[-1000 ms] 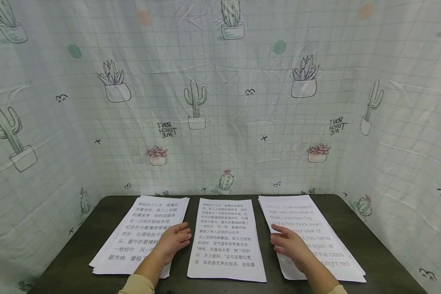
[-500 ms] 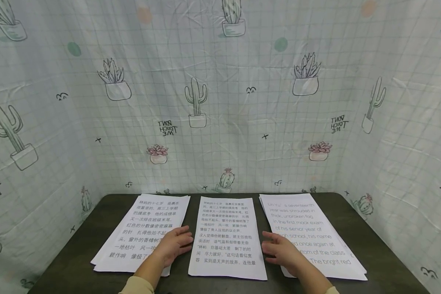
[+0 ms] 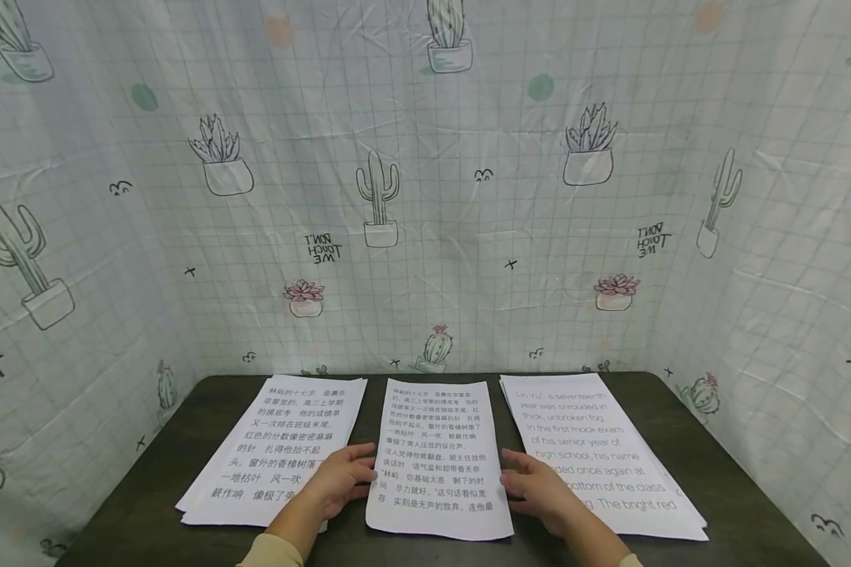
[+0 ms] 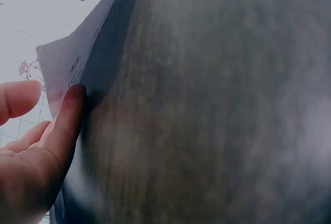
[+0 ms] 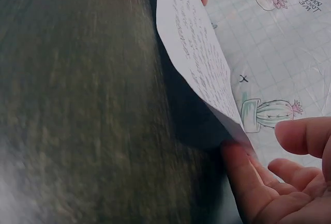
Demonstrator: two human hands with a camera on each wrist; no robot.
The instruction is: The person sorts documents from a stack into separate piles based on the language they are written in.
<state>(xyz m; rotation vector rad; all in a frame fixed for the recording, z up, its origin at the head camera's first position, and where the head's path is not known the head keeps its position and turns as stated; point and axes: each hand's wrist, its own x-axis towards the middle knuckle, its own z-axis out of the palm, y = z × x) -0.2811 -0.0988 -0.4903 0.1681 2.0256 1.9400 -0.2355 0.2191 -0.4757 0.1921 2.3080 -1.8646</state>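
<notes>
A printed sheet of paper [image 3: 436, 457] with Chinese text lies in the middle of the table, its side edges bowed slightly. My left hand [image 3: 336, 482] touches its left edge; in the left wrist view an index finger [image 4: 72, 110] meets the paper's edge [image 4: 77, 53] while the thumb stays apart. At the opposite edge is my right hand [image 3: 539, 492]. The right wrist view has its finger [image 5: 240, 167] against the paper [image 5: 194, 43], thumb held away. Neither hand pinches the paper. Whether more sheets lie under the top one I cannot tell.
A stack of Chinese-text sheets [image 3: 276, 441] lies to the left, partly behind my left hand. On the right is a stack of English-text sheets [image 3: 596, 433], slightly fanned. The dark table [image 3: 149, 449] meets a cactus-print curtain [image 3: 425, 276] at the back and sides.
My right hand has moved left, from over the English stack to the middle sheet's right edge. My left hand has shifted slightly right and nearer me, onto its left edge. The sheet now bows slightly.
</notes>
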